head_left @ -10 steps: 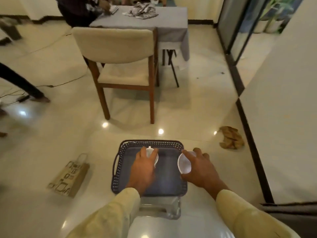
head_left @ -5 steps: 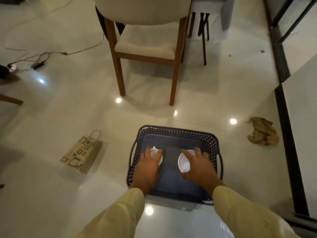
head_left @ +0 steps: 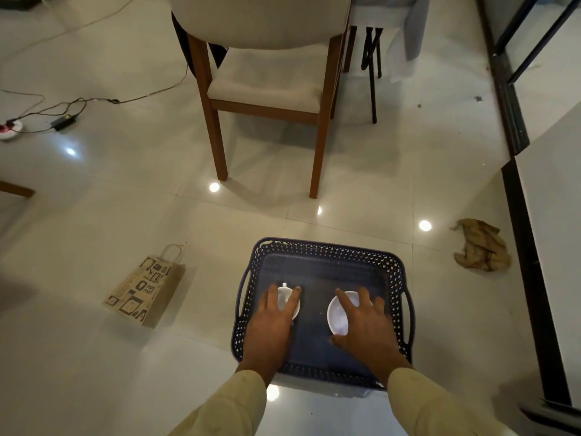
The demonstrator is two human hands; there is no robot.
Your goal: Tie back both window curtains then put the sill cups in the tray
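A dark blue perforated tray [head_left: 323, 248] with side handles sits low in front of me, above the glossy floor. My left hand [head_left: 272, 325] rests from above on a small white cup with a handle [head_left: 284, 298] in the tray's left half. My right hand [head_left: 366, 328] grips a second white cup [head_left: 338, 314], tilted on its side so its open mouth faces left, in the tray's right half. Both cups are inside the tray, partly hidden by my fingers. No curtains are in view.
A wooden chair with a beige seat [head_left: 267, 86] stands just beyond the tray. A printed paper bag [head_left: 144, 289] lies on the floor to the left, a crumpled brown cloth [head_left: 481, 247] to the right by a white wall [head_left: 553, 215]. Cables [head_left: 63, 111] trail at far left.
My view has tilted down and nearer the floor. Both hands have stayed on the cups and sunk lower into the tray, the right one moving in from the tray's edge.
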